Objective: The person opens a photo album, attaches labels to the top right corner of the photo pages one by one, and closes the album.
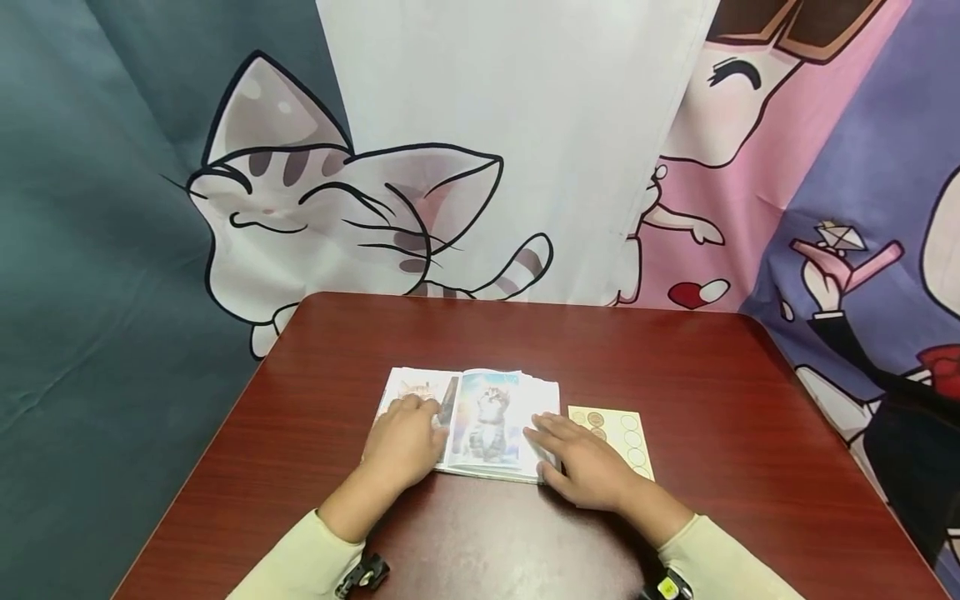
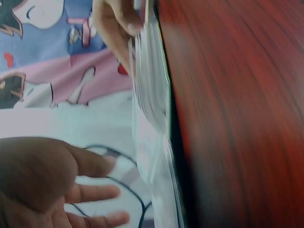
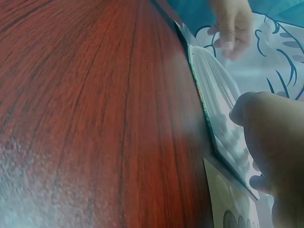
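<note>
An open book (image 1: 488,417) with kitten pictures lies on the table, its page edges (image 2: 152,85) showing as a thick stack in the left wrist view. My left hand (image 1: 405,437) is over the left page, partly covering a kitten picture. Seen from the left wrist, the fingers of that left hand (image 2: 61,185) are spread and nearly straight, with nothing in them. At the right edge of the book is my right hand (image 1: 588,462), fingers stretched over the page margin. From the right wrist, the thumb of the right hand (image 3: 275,142) is close against the pages.
Partly under the right hand and beside the book lies a pale yellow sheet (image 1: 633,433) with round outlines and some brown round pictures. The dark red table (image 1: 337,350) has its back edge against a printed cartoon cloth (image 1: 585,125).
</note>
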### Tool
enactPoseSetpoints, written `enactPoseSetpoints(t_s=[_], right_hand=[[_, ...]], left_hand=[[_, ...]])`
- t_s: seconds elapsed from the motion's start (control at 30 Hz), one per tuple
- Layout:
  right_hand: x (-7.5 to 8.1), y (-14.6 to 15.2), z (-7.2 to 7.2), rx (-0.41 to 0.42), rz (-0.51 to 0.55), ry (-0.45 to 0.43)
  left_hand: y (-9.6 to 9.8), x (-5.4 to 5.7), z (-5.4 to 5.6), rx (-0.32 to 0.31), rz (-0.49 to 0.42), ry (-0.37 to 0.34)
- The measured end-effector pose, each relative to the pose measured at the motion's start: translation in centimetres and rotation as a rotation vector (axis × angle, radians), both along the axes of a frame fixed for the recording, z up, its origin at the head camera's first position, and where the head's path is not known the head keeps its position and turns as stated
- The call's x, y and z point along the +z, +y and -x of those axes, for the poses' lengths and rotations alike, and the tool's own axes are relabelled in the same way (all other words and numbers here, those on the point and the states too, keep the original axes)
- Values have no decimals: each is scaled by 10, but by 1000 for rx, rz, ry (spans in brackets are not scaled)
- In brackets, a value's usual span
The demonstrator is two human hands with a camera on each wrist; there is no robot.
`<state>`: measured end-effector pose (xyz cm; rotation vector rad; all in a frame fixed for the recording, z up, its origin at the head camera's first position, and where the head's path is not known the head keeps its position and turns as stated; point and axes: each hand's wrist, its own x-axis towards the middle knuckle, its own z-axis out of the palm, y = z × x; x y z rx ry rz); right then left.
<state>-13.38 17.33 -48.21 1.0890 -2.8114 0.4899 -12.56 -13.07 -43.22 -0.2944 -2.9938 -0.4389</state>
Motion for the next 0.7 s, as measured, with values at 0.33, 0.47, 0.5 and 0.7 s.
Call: enactPoseSetpoints(t_s=[0.33, 0.47, 0.5, 0.7], right_hand=[[4, 17, 3, -57, 56, 23], [5, 28, 5, -76, 69, 28], [6, 30, 5, -80, 70, 33], [6, 45, 8, -106, 89, 53]], left_hand=[[49, 5, -7, -273, -257, -51], [64, 6, -8, -321, -334, -94], [68, 6, -7, -327, -359, -106], [84, 5, -8, -335, -494, -191]])
